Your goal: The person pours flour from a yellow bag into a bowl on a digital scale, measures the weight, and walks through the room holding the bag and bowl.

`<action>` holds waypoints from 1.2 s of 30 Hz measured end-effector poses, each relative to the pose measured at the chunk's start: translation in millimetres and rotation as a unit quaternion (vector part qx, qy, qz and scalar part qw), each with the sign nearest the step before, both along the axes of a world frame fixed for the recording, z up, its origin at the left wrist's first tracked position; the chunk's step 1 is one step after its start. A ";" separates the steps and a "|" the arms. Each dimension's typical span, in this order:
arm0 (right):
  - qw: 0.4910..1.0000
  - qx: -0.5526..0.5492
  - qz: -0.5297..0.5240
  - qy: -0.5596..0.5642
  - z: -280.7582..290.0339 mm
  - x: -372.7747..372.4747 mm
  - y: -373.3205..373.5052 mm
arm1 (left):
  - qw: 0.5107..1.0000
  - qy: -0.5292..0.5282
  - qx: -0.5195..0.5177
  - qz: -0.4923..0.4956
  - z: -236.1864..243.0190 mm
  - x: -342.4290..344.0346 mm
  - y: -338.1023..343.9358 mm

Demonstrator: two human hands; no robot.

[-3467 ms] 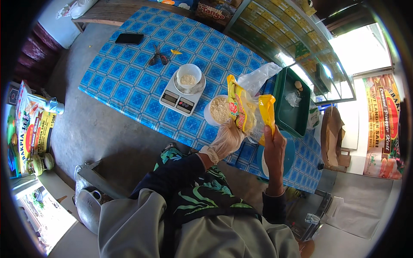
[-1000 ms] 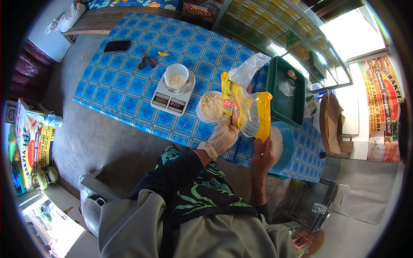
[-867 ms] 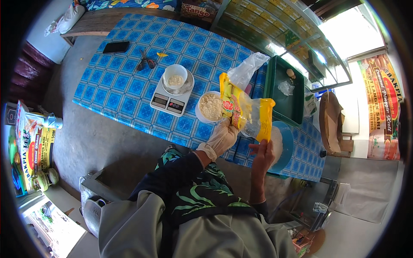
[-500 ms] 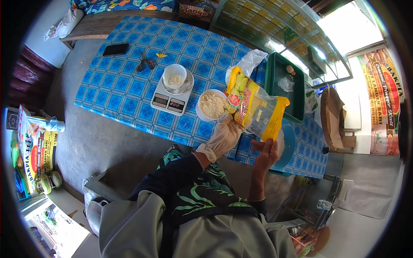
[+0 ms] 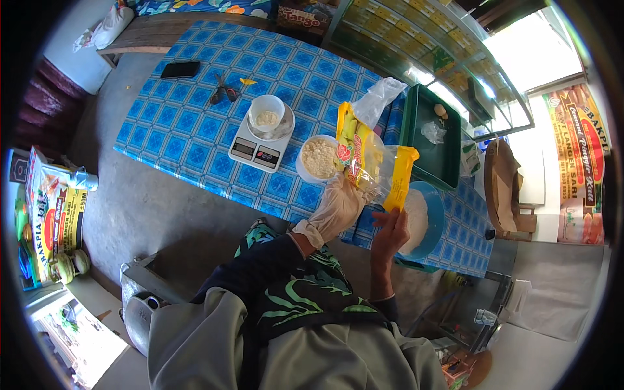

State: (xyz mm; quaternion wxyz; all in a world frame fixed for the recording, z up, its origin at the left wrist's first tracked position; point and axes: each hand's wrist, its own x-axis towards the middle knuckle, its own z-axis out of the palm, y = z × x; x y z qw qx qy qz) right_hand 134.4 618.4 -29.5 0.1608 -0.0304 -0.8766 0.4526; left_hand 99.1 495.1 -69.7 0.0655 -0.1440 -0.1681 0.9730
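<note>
My left hand (image 5: 335,208), in a pale glove, grips the lower left part of a yellow-and-clear printed bag (image 5: 361,159) beside a white cup (image 5: 316,158) of pale, crumbly powder. My bare right hand (image 5: 392,227) pinches the bag's yellow right end near its bottom corner. Behind that hand, partly hidden, lies a blue bowl (image 5: 431,231) holding white powder. Left of the bag, a digital scale (image 5: 249,151) carries a smaller white cup (image 5: 266,110) with some powder in it.
The blue-checked table (image 5: 182,130) also holds a phone (image 5: 180,70), scissors (image 5: 221,94), a crumpled clear bag (image 5: 380,96) and a green tray (image 5: 439,162) with small items. A glass cabinet (image 5: 422,45) stands behind; a wooden bench (image 5: 143,39) runs at the back left.
Compared with the oldest frame, my right hand sits a little lower and further left on the bag's end. In the last half second the bag has shifted slightly left.
</note>
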 end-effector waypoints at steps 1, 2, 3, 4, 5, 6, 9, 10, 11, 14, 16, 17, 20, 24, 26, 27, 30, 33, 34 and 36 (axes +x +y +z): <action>0.999 -0.034 -0.012 -0.019 -0.7 -0.7 0.3 | 1.000 -0.007 -0.015 0.008 1.4 -0.4 1.6; 0.999 -0.034 -0.010 -0.020 1.3 -1.7 0.5 | 0.999 -0.013 -0.028 0.015 2.1 -0.5 2.6; 0.999 -0.042 -0.006 -0.014 5.5 -2.5 0.7 | 0.999 -0.014 -0.028 0.018 2.0 -0.3 1.9; 0.999 -0.051 -0.002 -0.007 9.3 -3.2 0.5 | 1.000 -0.015 -0.011 0.012 1.8 0.1 0.8; 0.999 -0.051 0.001 -0.008 12.0 -3.7 -0.7 | 1.000 -0.017 0.006 0.007 -0.5 0.6 0.6; 0.999 -0.037 0.000 0.000 14.2 -4.5 -2.6 | 1.000 -0.017 0.006 0.009 -3.7 0.5 1.0; 1.000 0.018 0.022 0.006 7.7 -8.0 3.1 | 0.997 0.043 -0.014 0.069 -2.8 -1.2 1.0; 0.997 0.058 0.046 0.003 5.5 -9.0 5.9 | 0.997 0.043 -0.024 0.059 -1.1 -0.5 -0.3; 0.997 0.058 0.051 0.004 8.4 -9.8 4.7 | 0.997 0.042 -0.036 0.055 0.2 0.3 -3.1; 1.000 -0.014 0.019 0.004 15.2 -10.9 3.8 | 0.999 0.010 0.011 0.039 -10.0 -1.8 -3.6; 0.997 0.068 0.040 0.002 10.6 -10.8 10.2 | 0.998 0.024 0.014 0.052 -9.3 -2.8 -3.6; 0.997 0.069 0.040 0.003 10.9 -10.8 10.4 | 0.997 0.037 0.009 0.062 -6.1 -3.5 -3.3; 1.000 0.019 0.024 0.000 13.5 -10.2 10.6 | 0.997 0.039 0.036 0.060 -0.9 -4.2 -3.8; 1.000 0.007 0.029 -0.009 26.1 -11.5 9.7 | 0.993 0.045 0.038 0.101 1.0 -7.6 -2.8; 0.999 -0.013 0.031 -0.041 28.0 -13.0 10.2 | 0.997 0.038 0.024 0.057 2.5 -4.6 -6.6; 1.000 0.012 0.026 -0.007 27.4 -13.4 11.9 | 0.997 0.038 0.023 0.058 3.9 -4.6 -7.1; 0.998 0.051 0.033 0.017 15.9 -17.7 19.2 | 0.994 0.061 0.003 0.089 7.1 -6.8 -6.7; 0.997 0.051 0.051 -0.021 17.1 -20.4 22.1 | 0.997 -0.001 -0.013 0.081 -0.7 -8.4 -6.4; 0.997 0.045 0.052 -0.033 18.2 -21.3 23.0 | 0.996 -0.007 -0.024 0.087 -10.0 -11.8 -3.6; 0.996 0.029 0.053 -0.063 16.9 -20.1 29.8 | 0.995 -0.012 -0.034 0.089 -9.2 -14.9 -1.3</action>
